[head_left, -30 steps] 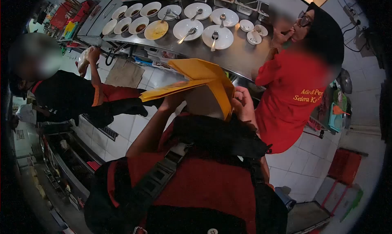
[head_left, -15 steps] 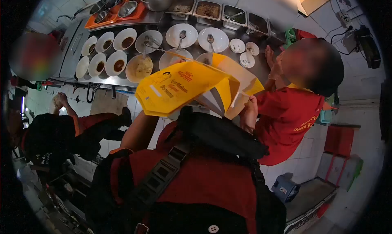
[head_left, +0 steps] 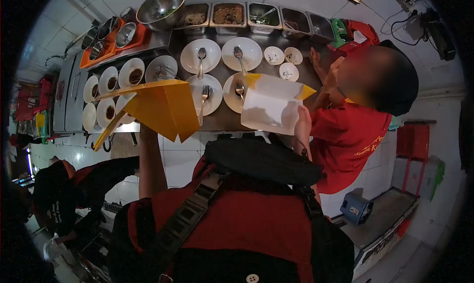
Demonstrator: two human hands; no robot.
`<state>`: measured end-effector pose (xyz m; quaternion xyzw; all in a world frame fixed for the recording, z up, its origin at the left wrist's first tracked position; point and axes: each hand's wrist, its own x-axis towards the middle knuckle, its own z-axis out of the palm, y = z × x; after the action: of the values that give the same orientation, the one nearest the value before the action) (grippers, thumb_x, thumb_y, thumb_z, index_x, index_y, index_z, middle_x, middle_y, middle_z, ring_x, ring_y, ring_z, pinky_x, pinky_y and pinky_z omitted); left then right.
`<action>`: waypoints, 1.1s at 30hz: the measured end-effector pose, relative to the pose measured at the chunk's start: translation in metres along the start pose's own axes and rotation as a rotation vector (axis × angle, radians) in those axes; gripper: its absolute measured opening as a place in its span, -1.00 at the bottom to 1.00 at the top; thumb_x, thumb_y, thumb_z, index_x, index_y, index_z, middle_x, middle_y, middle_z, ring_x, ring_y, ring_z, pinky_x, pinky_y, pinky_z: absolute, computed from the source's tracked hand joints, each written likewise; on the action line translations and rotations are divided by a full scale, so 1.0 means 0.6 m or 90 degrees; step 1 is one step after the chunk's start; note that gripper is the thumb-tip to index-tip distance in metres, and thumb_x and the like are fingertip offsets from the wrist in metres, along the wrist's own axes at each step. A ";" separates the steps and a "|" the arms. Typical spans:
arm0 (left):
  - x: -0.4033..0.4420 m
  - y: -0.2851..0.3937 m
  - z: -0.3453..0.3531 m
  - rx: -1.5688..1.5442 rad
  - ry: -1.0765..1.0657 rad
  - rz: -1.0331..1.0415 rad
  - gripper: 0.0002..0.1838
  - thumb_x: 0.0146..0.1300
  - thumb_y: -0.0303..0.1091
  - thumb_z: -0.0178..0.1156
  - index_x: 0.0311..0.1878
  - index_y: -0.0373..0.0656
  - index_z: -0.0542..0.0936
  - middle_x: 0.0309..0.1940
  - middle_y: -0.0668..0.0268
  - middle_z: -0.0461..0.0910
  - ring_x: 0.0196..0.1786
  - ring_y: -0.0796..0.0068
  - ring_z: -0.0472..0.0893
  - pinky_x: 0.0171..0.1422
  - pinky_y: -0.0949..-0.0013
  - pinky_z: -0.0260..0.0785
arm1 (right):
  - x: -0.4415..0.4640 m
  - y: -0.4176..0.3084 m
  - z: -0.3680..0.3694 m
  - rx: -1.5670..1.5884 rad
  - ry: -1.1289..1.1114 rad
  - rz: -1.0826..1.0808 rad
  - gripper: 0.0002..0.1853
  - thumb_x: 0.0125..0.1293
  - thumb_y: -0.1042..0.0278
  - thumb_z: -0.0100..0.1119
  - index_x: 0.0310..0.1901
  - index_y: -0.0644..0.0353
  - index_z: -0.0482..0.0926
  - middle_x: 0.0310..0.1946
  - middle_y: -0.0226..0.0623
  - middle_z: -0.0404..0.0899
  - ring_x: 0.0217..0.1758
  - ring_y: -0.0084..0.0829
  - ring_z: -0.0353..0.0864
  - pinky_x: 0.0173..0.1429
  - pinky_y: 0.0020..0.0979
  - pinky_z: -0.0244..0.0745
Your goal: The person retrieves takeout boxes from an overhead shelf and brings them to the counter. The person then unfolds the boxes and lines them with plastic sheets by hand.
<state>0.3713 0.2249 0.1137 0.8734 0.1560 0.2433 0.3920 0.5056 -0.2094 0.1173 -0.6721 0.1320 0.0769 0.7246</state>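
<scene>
Right fingers [head_left: 304, 115] pinch white-lined box [head_left: 270, 105] at edge; left fingers hidden behind yellow carton [head_left: 170, 105], can't tell grip. Light edge hold should avoid creasing.

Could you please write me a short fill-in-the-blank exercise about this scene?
1. The right hand holds an opened box whose inside is mostly ____.
2. The folded yellow carton hides the wearer's ____ hand.
3. The co-worker's shirt on the picture's right is coloured ____.
4. The small white bowls clustered near that co-worker number ____.

Missing words: white; left; red; three.
</scene>
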 end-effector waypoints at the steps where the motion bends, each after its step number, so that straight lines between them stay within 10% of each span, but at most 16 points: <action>1: 0.004 -0.002 0.001 0.011 0.003 0.000 -0.68 0.36 -0.26 0.14 0.10 -0.20 0.48 -0.01 0.23 0.57 0.02 0.44 0.56 0.04 0.38 0.40 | 0.013 0.020 -0.008 0.003 0.008 0.003 -0.68 0.50 0.13 -0.05 0.05 0.22 0.45 -0.16 -0.33 0.54 -0.12 -0.47 0.53 0.04 -0.39 0.45; 3: 0.019 -0.011 -0.001 0.043 0.016 -0.005 -0.68 0.36 -0.26 0.14 0.10 -0.20 0.48 -0.01 0.23 0.57 0.02 0.44 0.56 0.05 0.39 0.40 | 0.045 0.049 -0.010 0.317 -0.098 0.252 -0.63 0.49 0.04 -0.04 0.08 0.16 0.48 -0.20 -0.37 0.56 -0.16 -0.42 0.57 -0.01 -0.37 0.48; 8: 0.042 -0.011 0.014 0.118 0.019 0.006 -0.68 0.37 -0.26 0.13 0.10 -0.20 0.48 -0.01 0.22 0.57 0.02 0.45 0.55 0.06 0.39 0.39 | 0.083 0.075 -0.022 0.355 -0.264 0.384 -0.50 0.35 0.12 0.13 0.27 0.11 0.41 -0.03 -0.33 0.64 -0.13 -0.33 0.69 -0.36 -0.35 0.54; 12: 0.063 0.024 0.040 0.315 0.063 0.153 -0.68 0.37 -0.26 0.13 0.11 -0.20 0.47 -0.01 0.22 0.57 0.02 0.45 0.55 0.06 0.40 0.39 | 0.113 0.087 -0.012 0.285 -0.178 0.220 -0.46 0.30 0.25 0.06 0.31 0.16 0.32 -0.02 -0.14 0.58 -0.30 -0.30 0.68 -0.53 -0.46 0.53; 14: 0.083 0.070 0.041 -0.032 -0.046 -0.034 -0.66 0.40 -0.30 0.09 0.17 -0.21 0.43 0.00 0.25 0.57 0.04 0.48 0.53 0.13 0.41 0.36 | 0.130 0.058 -0.033 0.110 -0.309 0.150 -0.39 0.23 0.49 0.02 0.36 0.20 0.28 0.04 -0.17 0.56 -0.09 -0.30 0.64 -0.24 -0.38 0.62; 20: 0.123 0.063 0.062 -0.571 -0.077 -0.020 -0.74 0.38 -0.47 0.13 0.11 -0.19 0.45 0.02 0.31 0.51 0.05 0.51 0.50 0.16 0.37 0.37 | 0.142 0.093 -0.058 0.041 -0.126 -0.034 -0.39 0.16 0.58 -0.02 0.34 0.30 0.32 0.03 -0.17 0.54 0.00 -0.39 0.54 0.10 -0.46 0.44; 26: 0.143 0.103 0.090 -0.252 -0.071 0.026 -0.73 0.38 -0.44 0.11 0.11 -0.25 0.49 -0.03 0.28 0.58 0.00 0.48 0.56 0.07 0.38 0.41 | 0.156 0.064 -0.077 -0.087 -0.126 0.125 -0.45 0.18 0.53 -0.05 0.27 0.34 0.38 0.08 -0.17 0.53 0.06 -0.35 0.54 0.13 -0.43 0.42; 33: 0.161 0.120 0.109 -0.368 -0.051 -0.069 -0.69 0.30 -0.54 0.11 0.11 -0.24 0.48 0.01 0.27 0.58 0.04 0.49 0.56 0.14 0.42 0.38 | 0.203 0.108 -0.114 -0.063 0.060 0.091 -0.53 0.16 0.60 -0.11 0.15 0.38 0.49 -0.02 -0.13 0.62 0.05 -0.19 0.60 0.16 -0.30 0.44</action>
<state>0.4935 0.1835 0.1599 0.7249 0.1109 0.2217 0.6427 0.5969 -0.2801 0.0156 -0.6990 0.2097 0.1030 0.6759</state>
